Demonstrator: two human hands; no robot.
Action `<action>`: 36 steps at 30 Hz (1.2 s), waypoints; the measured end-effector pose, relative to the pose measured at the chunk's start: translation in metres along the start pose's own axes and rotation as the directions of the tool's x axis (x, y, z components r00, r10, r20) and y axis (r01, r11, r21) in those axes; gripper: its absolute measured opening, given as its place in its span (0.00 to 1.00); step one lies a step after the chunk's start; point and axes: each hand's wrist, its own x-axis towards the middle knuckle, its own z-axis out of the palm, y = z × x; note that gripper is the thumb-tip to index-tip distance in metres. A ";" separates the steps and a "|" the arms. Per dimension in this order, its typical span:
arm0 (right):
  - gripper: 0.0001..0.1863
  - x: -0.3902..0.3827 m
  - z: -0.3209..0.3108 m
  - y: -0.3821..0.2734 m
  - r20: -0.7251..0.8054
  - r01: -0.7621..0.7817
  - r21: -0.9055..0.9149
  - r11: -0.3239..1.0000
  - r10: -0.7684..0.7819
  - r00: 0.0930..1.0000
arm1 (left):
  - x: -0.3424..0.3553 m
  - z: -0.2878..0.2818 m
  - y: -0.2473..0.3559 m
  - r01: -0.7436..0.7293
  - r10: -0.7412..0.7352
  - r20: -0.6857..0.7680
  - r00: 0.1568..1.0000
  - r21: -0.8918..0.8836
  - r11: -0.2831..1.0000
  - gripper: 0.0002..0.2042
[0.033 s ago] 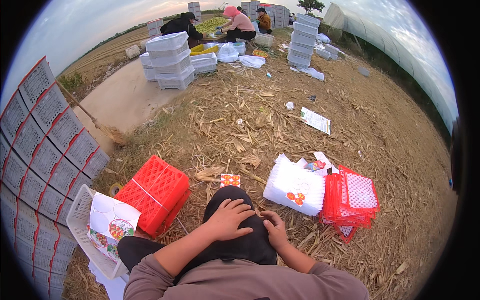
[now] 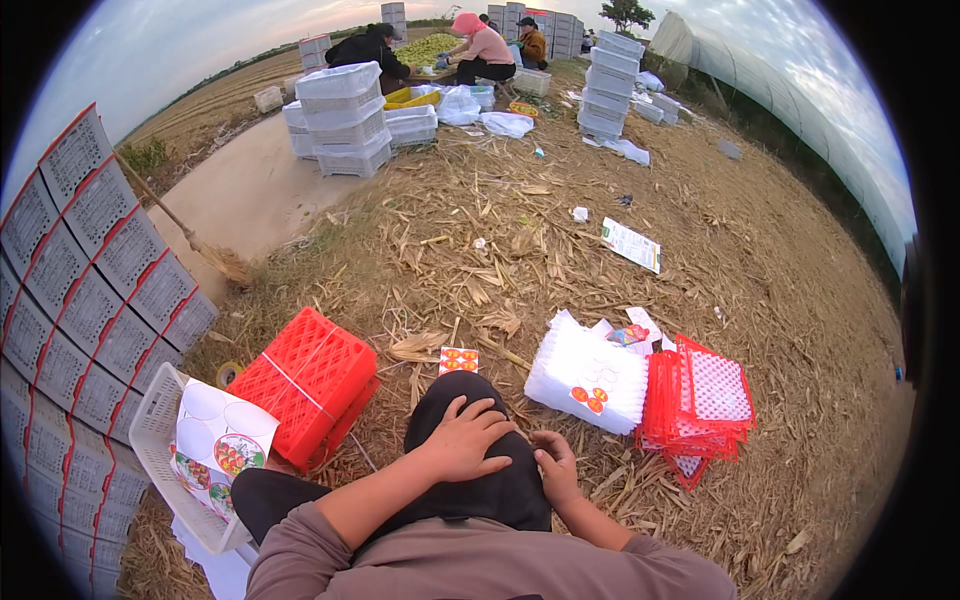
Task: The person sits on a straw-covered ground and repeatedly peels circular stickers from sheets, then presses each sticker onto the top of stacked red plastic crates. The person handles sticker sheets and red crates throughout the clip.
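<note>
Head view, looking down at a seated person on straw-covered ground. The left hand (image 2: 466, 435) lies flat, palm down, fingers spread, on the raised knee in black trousers (image 2: 470, 480); its grip is open and holds nothing. The right hand (image 2: 555, 465) rests on the right flank of the same knee, fingers loosely curled against the cloth, also holding nothing. The knee points away from the person, its long axis running from the lower edge toward the field.

Just right of the knee lies a white stack of foam fruit nets in a clear bag (image 2: 588, 377), its long axis slanting from upper left to lower right. Touching its right side is a pile of red plastic mesh sheets (image 2: 700, 400). Left of the knee a red plastic lattice crate (image 2: 308, 385) lies tilted, bound with a thin white strap. Beside it a white plastic basket (image 2: 160, 440) holds a white sheet of round fruit stickers (image 2: 218, 440). A wall of stacked cartons with red edges (image 2: 90, 290) fills the far left. A small red-and-white card (image 2: 459, 359) lies just beyond the knee.
</note>
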 end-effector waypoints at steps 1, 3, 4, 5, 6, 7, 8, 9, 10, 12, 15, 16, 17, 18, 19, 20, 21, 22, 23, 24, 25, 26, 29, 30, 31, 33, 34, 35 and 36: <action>0.12 -0.024 -0.017 0.002 -0.030 -0.077 -0.079 0.994 0.075 0.997 | 0.005 0.004 0.004 0.016 -0.016 -0.013 1.000 0.007 1.000 0.30; 0.17 -0.074 -0.057 0.003 0.015 -0.259 -0.277 0.925 0.274 0.962 | 0.010 0.014 0.005 0.034 -0.034 0.025 0.999 0.015 0.999 0.29; 0.21 -0.093 -0.070 0.003 -0.019 -0.421 -0.444 0.791 0.462 0.887 | 0.012 0.018 0.004 -0.002 0.000 -0.035 0.999 -0.039 0.999 0.26; 0.24 -0.103 -0.075 0.009 0.078 -0.287 -0.469 0.835 0.363 0.928 | 0.015 0.022 0.002 -0.050 0.045 -0.090 0.995 -0.065 0.997 0.26; 0.26 -0.110 -0.077 0.014 0.111 -0.229 -0.522 0.822 0.332 0.937 | 0.020 0.026 0.002 -0.064 0.058 -0.078 0.995 -0.074 0.995 0.26; 0.29 -0.114 -0.078 0.016 0.100 -0.178 -0.585 0.792 0.287 0.953 | 0.026 0.030 0.002 -0.083 0.078 -0.061 0.995 -0.088 0.993 0.25; 0.32 -0.116 -0.075 0.017 0.150 0.009 -0.601 0.799 0.102 0.983 | 0.032 0.034 0.004 -0.118 0.114 -0.071 0.991 -0.059 0.991 0.25; 0.33 -0.112 -0.072 0.017 0.087 -0.073 -0.558 0.827 0.146 0.986 | 0.038 0.038 0.005 -0.122 0.118 -0.064 0.991 -0.063 0.991 0.25; 0.34 -0.110 -0.069 0.015 0.058 -0.148 -0.522 0.840 0.208 0.976 | 0.044 0.040 0.005 -0.135 0.131 -0.057 0.990 -0.072 0.988 0.25; 0.38 -0.107 -0.066 0.006 0.139 -0.209 -0.325 0.922 0.266 0.954 | 0.049 0.041 0.004 -0.163 0.154 -0.097 0.983 -0.089 0.983 0.24; 0.41 -0.111 -0.068 -0.006 0.093 -0.375 -0.304 0.876 0.419 0.903 | 0.045 0.040 -0.002 -0.151 0.131 -0.113 0.985 -0.192 0.970 0.23; 0.42 -0.112 -0.067 -0.008 0.135 -0.315 -0.282 0.906 0.363 0.922 | 0.044 0.039 -0.003 -0.161 0.136 -0.139 0.981 -0.185 0.970 0.22; 0.43 -0.113 -0.066 -0.008 0.122 -0.317 -0.294 0.902 0.365 0.923 | 0.043 0.038 -0.003 -0.152 0.125 -0.131 0.983 -0.217 0.964 0.22; 0.43 -0.112 -0.062 -0.006 0.092 -0.321 -0.296 0.900 0.361 0.928 | 0.042 0.037 -0.004 -0.140 0.110 -0.128 0.986 -0.249 0.958 0.21; 0.43 -0.112 -0.060 -0.005 0.101 -0.317 -0.131 0.939 0.331 0.938 | 0.042 0.037 -0.003 -0.136 0.098 -0.142 0.985 -0.289 0.948 0.21; 0.42 -0.110 -0.055 -0.001 0.081 -0.306 0.052 0.951 0.301 0.950 | 0.042 0.037 -0.003 -0.150 0.109 -0.163 0.981 -0.266 0.952 0.19; 0.41 -0.110 -0.051 0.000 0.058 -0.285 0.234 0.930 0.279 0.958 | 0.042 0.037 -0.001 -0.140 0.104 -0.143 0.984 -0.277 0.951 0.18; 0.41 -0.108 -0.048 0.001 0.070 -0.328 0.358 0.874 0.325 0.943 | 0.042 0.036 0.000 -0.133 0.101 -0.124 0.987 -0.283 0.950 0.18; 0.41 -0.106 -0.046 0.001 0.093 -0.366 0.474 0.801 0.367 0.925 | 0.042 0.036 0.001 -0.113 0.091 -0.091 0.992 -0.284 0.952 0.17; 0.41 -0.104 -0.046 0.001 0.189 -0.395 0.602 0.694 0.357 0.915 | 0.042 0.035 0.001 -0.130 0.113 -0.068 0.991 -0.362 0.923 0.15; 0.42 -0.099 -0.047 0.002 0.254 -0.468 0.645 0.605 0.408 0.877 | 0.042 0.034 0.002 -0.129 0.113 -0.065 0.991 -0.352 0.927 0.15; 0.42 -0.095 -0.050 0.003 0.380 -0.543 0.684 0.488 0.396 0.836 | 0.041 0.034 0.002 -0.121 0.110 -0.053 0.993 -0.351 0.929 0.15; 0.42 -0.081 -0.057 0.016 0.531 -0.642 0.666 0.380 0.363 0.766 | 0.040 0.033 0.000 -0.115 0.096 -0.066 0.993 -0.418 0.901 0.14; 0.42 -0.079 -0.059 0.023 0.536 -0.642 0.685 0.345 0.358 0.764 | 0.039 0.032 -0.001 -0.097 0.073 -0.071 0.995 -0.451 0.887 0.14; 0.41 -0.077 -0.061 0.029 0.512 -0.626 0.671 0.397 0.362 0.779 | 0.038 0.032 -0.001 -0.106 0.072 -0.089 0.993 -0.464 0.880 0.14; 0.40 -0.079 -0.059 0.039 0.430 -0.567 0.726 0.390 0.385 0.816 | 0.035 0.031 -0.002 -0.086 0.056 -0.074 0.996 -0.485 0.870 0.14; 0.39 -0.081 -0.056 0.042 0.421 -0.532 0.742 0.409 0.334 0.844 | 0.034 0.031 -0.002 -0.093 0.056 -0.090 0.994 -0.493 0.865 0.13; 0.37 -0.084 -0.053 0.043 0.413 -0.517 0.753 0.408 0.319 0.853 | 0.033 0.030 -0.001 -0.091 0.056 -0.084 0.995 -0.505 0.858 0.13; 0.34 -0.086 -0.050 0.041 0.423 -0.509 0.748 0.426 0.284 0.860 | 0.031 0.030 0.000 -0.103 0.069 -0.085 0.994 -0.519 0.848 0.12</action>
